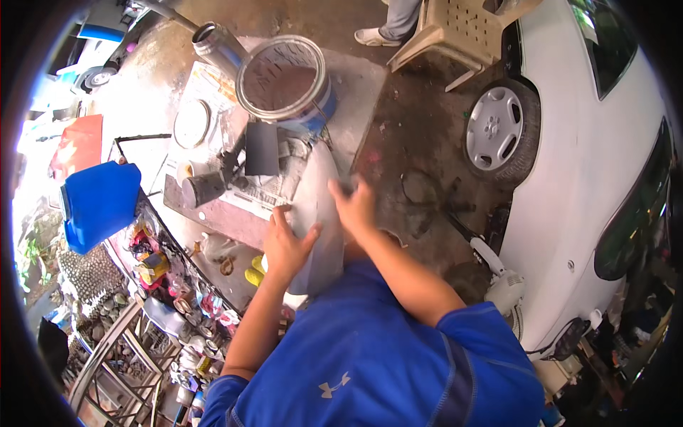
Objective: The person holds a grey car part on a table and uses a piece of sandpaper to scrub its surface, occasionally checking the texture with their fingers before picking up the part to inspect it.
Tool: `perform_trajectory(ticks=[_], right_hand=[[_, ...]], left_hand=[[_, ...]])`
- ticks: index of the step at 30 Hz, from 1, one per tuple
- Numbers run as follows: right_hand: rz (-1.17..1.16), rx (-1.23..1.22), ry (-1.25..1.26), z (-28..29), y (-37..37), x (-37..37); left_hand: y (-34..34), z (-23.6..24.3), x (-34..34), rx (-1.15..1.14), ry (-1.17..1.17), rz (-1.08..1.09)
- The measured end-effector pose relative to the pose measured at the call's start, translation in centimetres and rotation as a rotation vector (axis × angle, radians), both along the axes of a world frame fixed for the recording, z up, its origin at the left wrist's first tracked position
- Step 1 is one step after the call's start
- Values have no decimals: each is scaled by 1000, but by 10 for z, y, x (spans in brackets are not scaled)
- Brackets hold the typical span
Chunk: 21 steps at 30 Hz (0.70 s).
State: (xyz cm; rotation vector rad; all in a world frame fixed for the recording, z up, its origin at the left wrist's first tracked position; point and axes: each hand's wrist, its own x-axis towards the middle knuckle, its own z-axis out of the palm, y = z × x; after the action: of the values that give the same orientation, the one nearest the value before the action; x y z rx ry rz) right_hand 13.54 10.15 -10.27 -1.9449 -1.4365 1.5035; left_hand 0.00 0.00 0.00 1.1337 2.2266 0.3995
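Observation:
A long, pale grey curved panel (315, 220) lies lengthwise in front of my body, its far end narrowing near a large paint bucket. My left hand (287, 245) rests along the panel's left edge with thumb and fingers apart. On the other side, my right hand (354, 208) is beside the panel's right edge, fingers spread and slightly blurred; whether it touches the panel I cannot tell. Past the left hand, a dark square sheet (262, 149), perhaps sandpaper, lies over newspaper (267, 192). The bucket (324, 99) has brownish contents and a smeared inner wall.
A tall metal can (217, 48), a round lid (192, 123) and a dark-sided cup (203, 190) share the table (364, 78). A white car (562, 149) stands at right, with a beige plastic chair (462, 32) beyond. Blue plastic (103, 199) and clutter are at left.

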Motion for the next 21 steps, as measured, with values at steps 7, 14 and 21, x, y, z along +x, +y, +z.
perform_trajectory(ticks=[7,14,21], right_hand=[[-102,49,99,-3,15,3],[7,264,45,23,3,-3],[109,528,131,14,-34,9]], left_hand=[[1,-3,6,32,21,12],[1,3,-1,-21,-11,6],[5,2,-4,5,-2,-19]])
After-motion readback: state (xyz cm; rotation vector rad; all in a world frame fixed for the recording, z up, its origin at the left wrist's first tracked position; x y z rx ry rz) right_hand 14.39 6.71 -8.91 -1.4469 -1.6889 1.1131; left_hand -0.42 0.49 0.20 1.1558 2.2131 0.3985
